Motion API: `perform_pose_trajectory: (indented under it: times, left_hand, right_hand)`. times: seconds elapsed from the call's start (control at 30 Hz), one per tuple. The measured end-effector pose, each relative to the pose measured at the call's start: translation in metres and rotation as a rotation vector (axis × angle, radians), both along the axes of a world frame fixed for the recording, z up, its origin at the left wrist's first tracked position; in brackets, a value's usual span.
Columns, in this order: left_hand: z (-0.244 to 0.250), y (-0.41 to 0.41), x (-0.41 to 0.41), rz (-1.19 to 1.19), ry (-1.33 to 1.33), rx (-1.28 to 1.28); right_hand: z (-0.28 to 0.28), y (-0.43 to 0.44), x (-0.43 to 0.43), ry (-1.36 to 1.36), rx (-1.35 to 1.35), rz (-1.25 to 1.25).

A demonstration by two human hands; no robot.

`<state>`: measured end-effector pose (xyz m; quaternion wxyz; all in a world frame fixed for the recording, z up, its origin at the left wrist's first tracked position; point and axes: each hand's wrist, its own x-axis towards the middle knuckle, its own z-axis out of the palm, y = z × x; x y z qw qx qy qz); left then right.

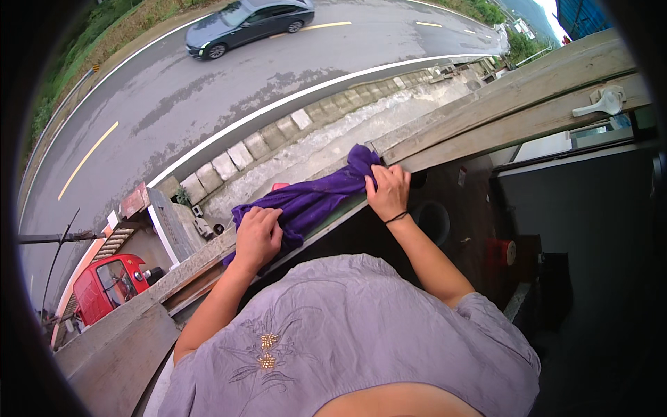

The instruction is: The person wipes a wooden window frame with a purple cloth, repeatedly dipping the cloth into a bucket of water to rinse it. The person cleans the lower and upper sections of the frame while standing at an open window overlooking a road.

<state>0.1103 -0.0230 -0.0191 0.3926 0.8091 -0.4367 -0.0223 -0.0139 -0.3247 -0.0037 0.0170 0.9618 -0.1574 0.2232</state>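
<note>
A purple cloth (323,200) lies bunched lengthwise over a window sill (333,221), draped across the frame. My left hand (259,234) grips its left end, fingers curled down into the folds. At the cloth's other end, my right hand (388,190) holds the fabric beside the end of a wooden frame member, a dark band around the wrist. The fingertips of both hands are partly hidden by cloth. Some purple fabric hangs past my left wrist on the inner side.
A wooden window frame (521,114) with a white handle (599,101) extends to the upper right. Outside, far below, are a concrete strip, a road with a dark car (250,23), and a red vehicle (109,286). The dim room holds a red round object (501,253).
</note>
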Motion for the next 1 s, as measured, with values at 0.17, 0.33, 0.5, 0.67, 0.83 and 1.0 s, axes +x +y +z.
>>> perform_pose_trajectory:
  times: [0.17,0.33,0.5,0.67,0.83,1.0]
  left_hand:
    - [0.002,-0.001,0.001,-0.008,0.023,0.024]
    - [0.002,-0.003,-0.001,0.015,0.033,-0.031]
    - [0.001,0.000,-0.001,0.026,0.048,-0.089]
    - [0.010,0.015,0.008,0.157,0.185,-0.320]
    - [0.027,0.068,0.045,0.443,0.450,-0.301]
    - [0.058,0.088,0.025,0.327,0.626,0.055]
  right_hand:
    - [0.006,-0.006,0.023,0.075,0.035,-0.119]
    - [-0.012,-0.009,0.016,0.198,-0.063,-0.187]
    - [-0.006,0.010,0.019,0.241,-0.128,-0.037]
    - [-0.007,0.024,0.024,0.226,-0.198,-0.002]
    - [0.004,0.067,0.029,0.263,-0.168,0.103]
    - [0.010,0.102,0.032,0.291,-0.078,0.221]
